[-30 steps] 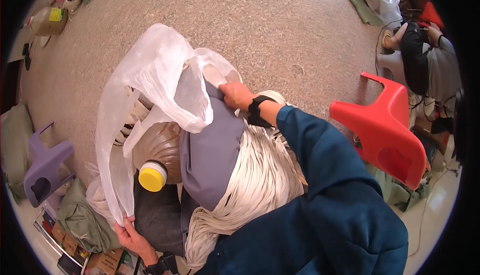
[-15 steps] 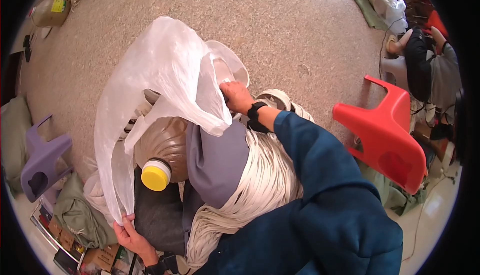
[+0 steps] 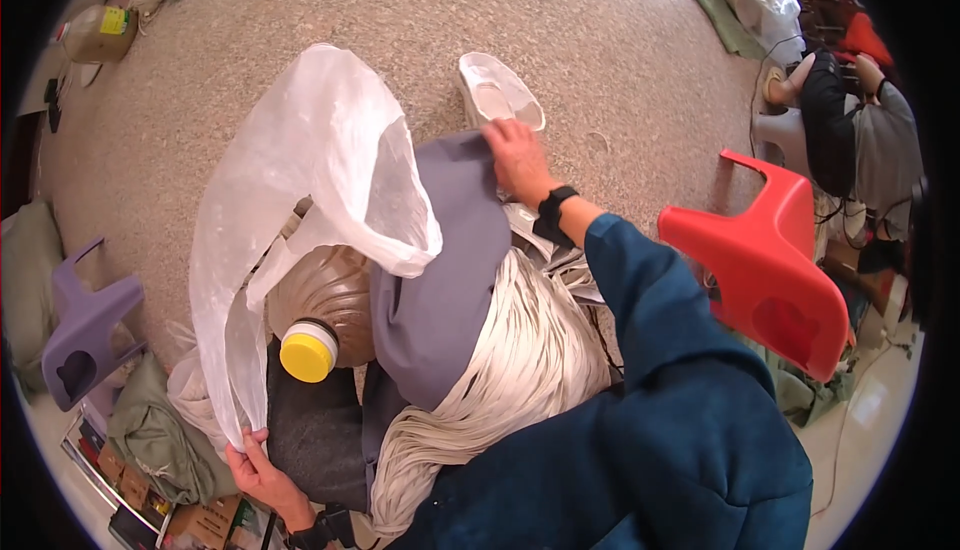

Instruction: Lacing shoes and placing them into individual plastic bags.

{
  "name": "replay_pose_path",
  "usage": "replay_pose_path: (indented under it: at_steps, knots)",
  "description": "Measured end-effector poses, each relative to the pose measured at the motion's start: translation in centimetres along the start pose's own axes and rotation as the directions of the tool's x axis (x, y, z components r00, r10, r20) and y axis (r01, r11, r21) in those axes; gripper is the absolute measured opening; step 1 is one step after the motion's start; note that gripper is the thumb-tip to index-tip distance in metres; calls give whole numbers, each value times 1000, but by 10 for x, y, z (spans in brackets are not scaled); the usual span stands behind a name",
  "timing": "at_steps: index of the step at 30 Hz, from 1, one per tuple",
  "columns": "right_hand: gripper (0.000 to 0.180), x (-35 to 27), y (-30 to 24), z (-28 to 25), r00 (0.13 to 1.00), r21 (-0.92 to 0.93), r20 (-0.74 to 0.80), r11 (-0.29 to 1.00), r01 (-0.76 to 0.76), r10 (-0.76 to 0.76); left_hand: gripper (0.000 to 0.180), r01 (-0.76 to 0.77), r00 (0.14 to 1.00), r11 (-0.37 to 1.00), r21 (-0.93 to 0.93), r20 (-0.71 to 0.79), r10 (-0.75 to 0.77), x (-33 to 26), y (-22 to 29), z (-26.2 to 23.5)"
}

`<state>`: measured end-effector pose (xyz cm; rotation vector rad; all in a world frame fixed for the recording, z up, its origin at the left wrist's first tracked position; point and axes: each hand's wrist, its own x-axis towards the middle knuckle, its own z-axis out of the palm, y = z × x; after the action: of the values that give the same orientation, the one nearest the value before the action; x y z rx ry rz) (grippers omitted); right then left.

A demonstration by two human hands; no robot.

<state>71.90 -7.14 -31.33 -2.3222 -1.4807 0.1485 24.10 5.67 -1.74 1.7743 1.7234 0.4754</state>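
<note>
My left hand (image 3: 270, 480) pinches the lower end of a white plastic bag (image 3: 300, 140), which billows upward with its mouth gaping to the right. My right hand (image 3: 520, 162) is closed on the far edge of a purple-grey cloth (image 3: 450, 240) that lies stretched across my lap. A white shoe (image 3: 500, 90) is just beyond that hand. Under the cloth spreads a bundle of long cream strips (image 3: 510, 350). Left of the cloth, partly behind the bag, rests a large brownish plastic bottle (image 3: 325, 295) with a yellow cap (image 3: 308, 352).
A red plastic stool (image 3: 770, 260) lies tipped at the right, and a purple one (image 3: 90, 325) at the left. Another person (image 3: 850, 130) sits at the far right. A second bottle (image 3: 98, 34) and green sacks (image 3: 165, 435) line the left side.
My right hand has moved from the bag's mouth up and to the right, drawing the cloth's edge out with it. The bag's mouth has sagged a little; my left hand has stayed put.
</note>
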Motion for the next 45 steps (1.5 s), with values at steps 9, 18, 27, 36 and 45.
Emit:
replay_pose_path:
  at_steps: [9,18,27,36,45]
  knots:
    - [45,-126,-101,66,758,834,548,158,-529,-355,19,6,1000,1000,-14,-23,-6,-2,2,2]
    - [47,-88,-97,17,614,435,788,741,-512,-38,21,-79,997,996,47,21,78,2,-6,-1]
    - [28,-80,-65,85,720,138,659,976,167,-216,18,-42,999,999,5,27,42,2,0,2]
    - [9,-108,-31,24,707,218,424,821,527,-566,18,-66,998,997,34,22,65,1,-5,-2]
    - [16,-102,-6,-48,524,-141,638,583,800,-564,20,-42,999,996,-79,-23,40,-1,-3,2]
